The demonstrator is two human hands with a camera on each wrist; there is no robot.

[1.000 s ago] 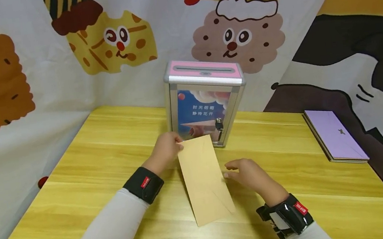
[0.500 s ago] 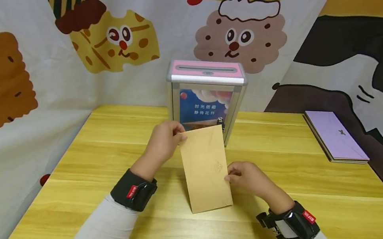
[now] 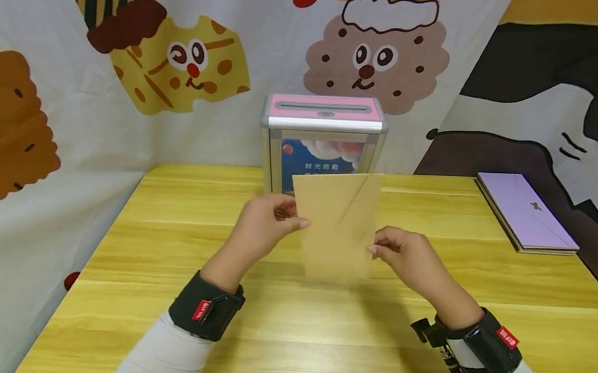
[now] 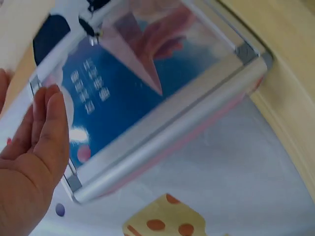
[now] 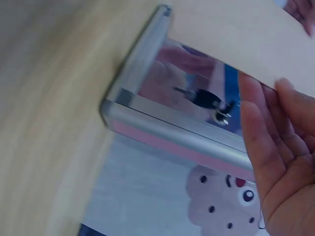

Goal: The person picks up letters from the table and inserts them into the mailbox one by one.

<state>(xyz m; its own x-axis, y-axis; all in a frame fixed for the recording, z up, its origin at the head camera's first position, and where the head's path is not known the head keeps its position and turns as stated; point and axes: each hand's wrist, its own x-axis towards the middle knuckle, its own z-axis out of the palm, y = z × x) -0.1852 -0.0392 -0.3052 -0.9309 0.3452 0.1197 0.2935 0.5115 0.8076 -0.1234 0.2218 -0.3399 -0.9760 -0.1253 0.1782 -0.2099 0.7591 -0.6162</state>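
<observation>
A tan paper envelope (image 3: 340, 225) is held up over the table, covering the lower front of a letter box (image 3: 324, 118). My right hand (image 3: 411, 260) pinches its right edge between thumb and fingers. At the opposite edge is my left hand (image 3: 267, 224), its thumb overlapping the paper in the head view. The left wrist view shows this hand's fingers (image 4: 47, 118) nearly straight, with a gap to the thumb. The letter box has a silver frame, a pink top with a long slot (image 3: 323, 106), and a clear front. Keys (image 5: 206, 101) hang from its lock.
Purple envelopes (image 3: 528, 211) lie stacked at the table's right edge. The wooden table (image 3: 172, 245) meets a cartoon-printed cloth (image 3: 263, 29) behind the box. Black bands (image 3: 207, 306) wrap both wrists.
The envelope has risen and shifted right, from low in front of the box to higher up. My right hand came to its edge and now pinches it. My left hand's hold has loosened.
</observation>
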